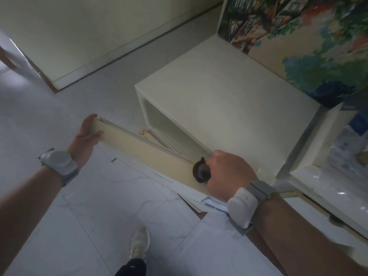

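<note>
**Dim tiled corner**

A white cabinet (229,108) stands on pale grey floor tiles (69,206). Beyond it to the left runs a cream wall (89,26) with a light skirting (129,48). A colourful painting (308,46) stands on the cabinet's top, at the back right. The light is dull.

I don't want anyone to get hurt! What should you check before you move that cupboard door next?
1. The left hand grips the far end of the door: ok.
2. The right hand grips the door beside the black knob: ok.
3. The hinge is fastened to the cabinet: cannot tell.
4. The shoe stands back from the door: ok.
5. The floor under the door is free of things: not ok, papers lie there.
6. The painting on the cabinet top is steady: cannot tell.
</note>
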`<action>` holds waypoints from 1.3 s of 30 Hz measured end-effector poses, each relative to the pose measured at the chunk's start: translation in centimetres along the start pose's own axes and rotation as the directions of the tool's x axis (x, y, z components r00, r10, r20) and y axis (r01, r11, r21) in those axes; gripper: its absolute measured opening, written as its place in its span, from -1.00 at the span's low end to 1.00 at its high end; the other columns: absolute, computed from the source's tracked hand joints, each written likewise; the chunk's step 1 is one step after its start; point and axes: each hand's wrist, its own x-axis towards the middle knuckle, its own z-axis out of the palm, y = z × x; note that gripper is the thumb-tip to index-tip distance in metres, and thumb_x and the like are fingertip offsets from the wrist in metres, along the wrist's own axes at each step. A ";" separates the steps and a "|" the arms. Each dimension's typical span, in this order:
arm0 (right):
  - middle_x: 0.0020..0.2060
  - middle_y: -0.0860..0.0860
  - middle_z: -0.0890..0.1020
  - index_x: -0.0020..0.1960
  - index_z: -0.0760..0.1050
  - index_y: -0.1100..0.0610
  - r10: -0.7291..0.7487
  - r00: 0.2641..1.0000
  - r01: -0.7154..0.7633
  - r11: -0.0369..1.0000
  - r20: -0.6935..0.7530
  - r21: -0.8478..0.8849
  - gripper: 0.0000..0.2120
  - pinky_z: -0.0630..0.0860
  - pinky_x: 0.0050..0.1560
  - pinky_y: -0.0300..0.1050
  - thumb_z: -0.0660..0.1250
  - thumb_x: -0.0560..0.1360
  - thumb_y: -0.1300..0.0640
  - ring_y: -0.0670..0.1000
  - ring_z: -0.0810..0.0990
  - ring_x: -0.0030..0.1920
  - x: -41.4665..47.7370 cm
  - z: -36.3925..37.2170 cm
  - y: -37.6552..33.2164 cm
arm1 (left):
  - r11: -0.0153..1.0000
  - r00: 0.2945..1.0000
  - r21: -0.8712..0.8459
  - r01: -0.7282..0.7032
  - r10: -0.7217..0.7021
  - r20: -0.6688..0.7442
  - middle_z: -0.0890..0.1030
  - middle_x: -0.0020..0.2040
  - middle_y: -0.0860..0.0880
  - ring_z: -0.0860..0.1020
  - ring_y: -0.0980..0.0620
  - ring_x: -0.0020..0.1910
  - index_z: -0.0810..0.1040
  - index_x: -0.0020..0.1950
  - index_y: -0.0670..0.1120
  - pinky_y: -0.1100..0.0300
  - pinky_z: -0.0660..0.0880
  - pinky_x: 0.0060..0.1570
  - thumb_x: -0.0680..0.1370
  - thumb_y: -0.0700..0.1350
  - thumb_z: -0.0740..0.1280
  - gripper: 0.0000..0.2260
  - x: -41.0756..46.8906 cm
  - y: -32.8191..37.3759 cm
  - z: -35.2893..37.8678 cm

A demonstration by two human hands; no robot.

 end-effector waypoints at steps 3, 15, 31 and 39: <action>-0.12 -0.01 0.35 -0.14 0.36 0.01 -0.037 0.999 0.036 0.999 0.011 0.022 -0.94 0.38 -0.18 -0.08 0.22 0.42 0.14 0.05 0.42 -0.20 2.5 -0.1 -2.5 | 0.995 0.999 0.091 -0.029 0.027 0.026 0.31 0.39 -0.23 0.33 -0.26 0.30 0.21 0.49 -0.16 -0.13 0.27 0.34 0.40 -0.17 0.26 -0.35 0.2 -0.1 -0.6; -0.12 0.02 0.42 -0.08 0.40 0.05 -0.167 0.985 0.168 0.986 -0.035 0.024 -0.89 0.43 -0.19 -0.07 0.29 0.43 0.08 0.07 0.45 -0.20 14.4 -0.9 -15.9 | 0.960 0.991 0.250 -0.124 0.131 -0.013 0.33 0.28 0.14 0.33 0.22 0.15 0.22 0.44 0.18 0.18 0.36 0.16 0.46 0.07 0.21 -0.47 0.9 -2.7 -1.8; -0.19 0.05 0.49 -0.08 0.53 0.07 -0.270 0.960 0.275 0.959 -0.075 0.070 -0.82 0.36 -0.24 -0.12 0.33 0.37 0.02 0.09 0.49 -0.23 19.6 -1.1 -22.8 | 0.935 0.964 0.259 -0.243 0.263 -0.047 0.41 0.26 0.15 0.37 0.40 0.12 0.29 0.34 0.31 0.39 0.25 0.12 0.56 -0.07 0.29 -0.56 -0.6 -2.5 -2.2; -0.37 -0.03 0.42 -0.22 0.41 0.01 -0.208 0.977 0.210 0.976 -0.051 0.054 -0.81 0.35 -0.36 -0.16 0.29 0.25 -0.06 -0.03 0.39 -0.43 17.4 -0.3 -19.1 | 0.959 0.983 0.243 -0.147 0.170 -0.075 0.35 0.39 -0.03 0.32 0.15 0.29 0.27 0.48 -0.01 0.42 0.22 0.25 0.55 -0.24 0.29 -0.48 -0.5 -2.8 -1.9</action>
